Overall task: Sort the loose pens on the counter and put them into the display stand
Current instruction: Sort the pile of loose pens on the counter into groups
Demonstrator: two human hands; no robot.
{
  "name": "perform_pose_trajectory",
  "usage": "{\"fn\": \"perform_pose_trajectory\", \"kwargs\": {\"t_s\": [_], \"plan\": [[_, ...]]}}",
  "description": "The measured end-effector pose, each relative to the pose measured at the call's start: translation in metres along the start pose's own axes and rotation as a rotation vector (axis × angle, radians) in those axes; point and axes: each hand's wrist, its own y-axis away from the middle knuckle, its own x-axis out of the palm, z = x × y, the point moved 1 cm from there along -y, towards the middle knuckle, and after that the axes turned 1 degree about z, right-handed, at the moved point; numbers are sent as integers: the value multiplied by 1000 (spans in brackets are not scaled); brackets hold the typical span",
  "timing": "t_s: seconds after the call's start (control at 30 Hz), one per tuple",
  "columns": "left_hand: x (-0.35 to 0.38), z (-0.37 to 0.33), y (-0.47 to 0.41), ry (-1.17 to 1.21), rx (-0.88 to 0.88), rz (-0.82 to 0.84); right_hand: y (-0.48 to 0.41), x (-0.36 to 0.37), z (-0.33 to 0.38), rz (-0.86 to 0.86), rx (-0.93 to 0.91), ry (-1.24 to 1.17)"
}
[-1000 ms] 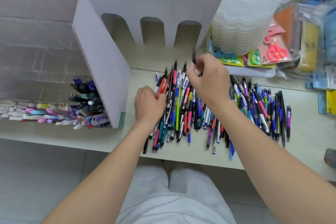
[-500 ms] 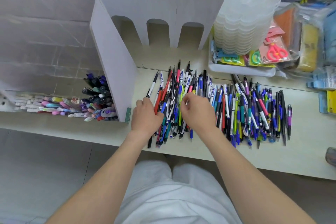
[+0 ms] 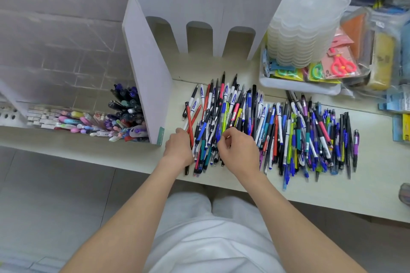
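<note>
A pale table [image 3: 366, 184] is running across the view above a grey tiled floor [image 3: 55, 195]. The person's white-clad lap [image 3: 210, 239] is showing below the table's near edge.

A white display stand [image 3: 199, 17] with three arched openings is standing at the back of the table, its side panel reaching forward on the left. In front of it a wide pile of loose pens [image 3: 277, 131] is lying on the table, most of them pointing away from the person.

The left hand [image 3: 178, 147] is resting at the pile's left edge with fingers curled, and it is unclear whether it is gripping any pens. The right hand [image 3: 240, 150] is lying over the pile just beside it, thumb and forefinger drawn together. Whether a pen is between them cannot be told.

On the right, a stack of clear scalloped trays [image 3: 308, 22] is rising from a white bin [image 3: 299, 87] that is also holding packaged scissors [image 3: 341, 65]. Left of the stand, a clear case [image 3: 66, 51] is holding dark pens [image 3: 126, 104] and pastel markers [image 3: 73, 119].
</note>
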Motion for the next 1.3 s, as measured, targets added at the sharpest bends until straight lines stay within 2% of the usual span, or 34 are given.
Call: {"fn": "perform_pose_trajectory", "kwargs": {"t_s": [0.2, 0.33, 0.4, 0.53, 0.67, 0.8, 0.83, 0.9, 0.97, 1.03, 1.1, 1.17, 1.2, 1.3], "plan": [[-4, -4, 5, -24, -44, -1, 2, 1, 3, -13, -110, -44], [-16, -10, 9, -26, -15, 29, 1, 0, 3, 28, -84, -74], [-24, -17, 10, 60, -12, 90, 0, -1, 5, 132, -40, -127], [-32, -30, 9, 382, -74, 250, 2, -8, 18, 491, 45, -299], [-30, -36, 14, 457, -67, 232, 4, -23, 19, 545, 72, -430], [-31, -41, 26, 480, -57, 347, 1, -38, 8, 645, 147, -419], [-32, -40, 27, 455, -51, 320, 0, -43, 5, 675, 184, -405], [-34, -36, 21, 343, -35, 87, -2, -57, -1, 698, 264, -407], [-37, -35, 11, 221, -5, -200, -6, -73, -7, 662, 309, -437], [-34, -40, -5, 176, 3, -312, -11, -80, -14, 537, 346, -506], [-30, -50, -23, 103, -6, -309, -17, -75, -21, 280, 354, -512], [-27, -62, -36, 101, -40, -288, -21, -67, -26, 30, 308, -364], [-24, -67, -41, 102, -64, -280, -22, -64, -28, -26, 285, -265], [-18, -78, -49, 88, -117, -271, -23, -59, -36, -23, 278, -21]]}}
